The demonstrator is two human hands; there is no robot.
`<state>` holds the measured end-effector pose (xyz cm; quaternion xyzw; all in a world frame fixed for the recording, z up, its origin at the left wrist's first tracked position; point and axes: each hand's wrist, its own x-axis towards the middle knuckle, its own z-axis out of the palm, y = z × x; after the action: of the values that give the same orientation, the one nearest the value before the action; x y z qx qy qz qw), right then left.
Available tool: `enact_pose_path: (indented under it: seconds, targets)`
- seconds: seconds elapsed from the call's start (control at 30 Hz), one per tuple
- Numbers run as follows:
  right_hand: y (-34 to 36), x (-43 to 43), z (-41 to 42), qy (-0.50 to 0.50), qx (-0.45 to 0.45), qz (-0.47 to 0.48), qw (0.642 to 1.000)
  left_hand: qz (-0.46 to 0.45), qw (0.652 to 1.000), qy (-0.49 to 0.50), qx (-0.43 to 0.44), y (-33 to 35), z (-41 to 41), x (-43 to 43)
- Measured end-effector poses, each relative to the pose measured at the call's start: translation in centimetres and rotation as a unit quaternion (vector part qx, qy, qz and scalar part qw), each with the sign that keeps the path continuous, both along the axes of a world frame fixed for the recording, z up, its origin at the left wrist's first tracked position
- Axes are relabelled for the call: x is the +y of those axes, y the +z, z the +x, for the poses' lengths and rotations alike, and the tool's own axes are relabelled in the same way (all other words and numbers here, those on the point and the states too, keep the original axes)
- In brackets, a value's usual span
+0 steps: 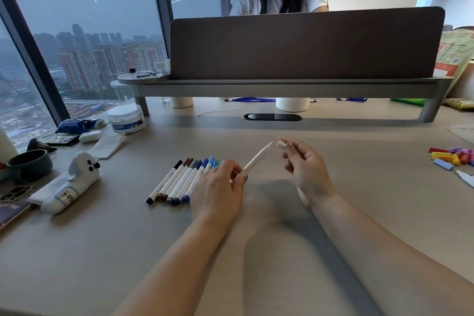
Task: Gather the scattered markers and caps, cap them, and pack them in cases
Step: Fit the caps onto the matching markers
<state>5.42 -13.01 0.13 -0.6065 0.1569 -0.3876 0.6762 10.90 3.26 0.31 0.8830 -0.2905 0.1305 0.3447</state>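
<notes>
My left hand [218, 187] grips a marker [256, 160], tip bare; my right hand [305, 169] pinches a cap [281, 144] just off the tip. Marker row [177, 179] lies left of my left hand.

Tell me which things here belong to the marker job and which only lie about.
Job: white marker in left hand, white cap in right hand, row of capped markers, coloured caps.
Lying about: plastic jar, green mug, blue packet.
</notes>
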Motion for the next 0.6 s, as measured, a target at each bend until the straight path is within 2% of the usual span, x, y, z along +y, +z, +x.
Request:
enact_pose_path:
  seconds: [0.1, 0.2, 0.43, 0.6]
  targets:
    - [0.46, -0.19, 0.03, 0.019, -0.028, 0.090, 0.995, -0.009, 1.000, 0.010, -0.016, -0.01, 0.37, 0.29]
    - [0.52, -0.47, -0.16, 0.027, -0.038, 0.111, 0.993, -0.008, 1.000, 0.017, -0.024, -0.14, 0.66, 0.42]
    - [0.06, -0.71, 0.13, 0.041, -0.008, 0.061, 0.997, -0.002, 0.999, 0.001, -0.050, -0.18, 0.77, 0.41]
    - [0.26, -0.48, 0.07, 0.056, -0.001, 0.046, 0.997, -0.041, 0.995, -0.027, -0.085, -0.23, 0.64, 0.37]
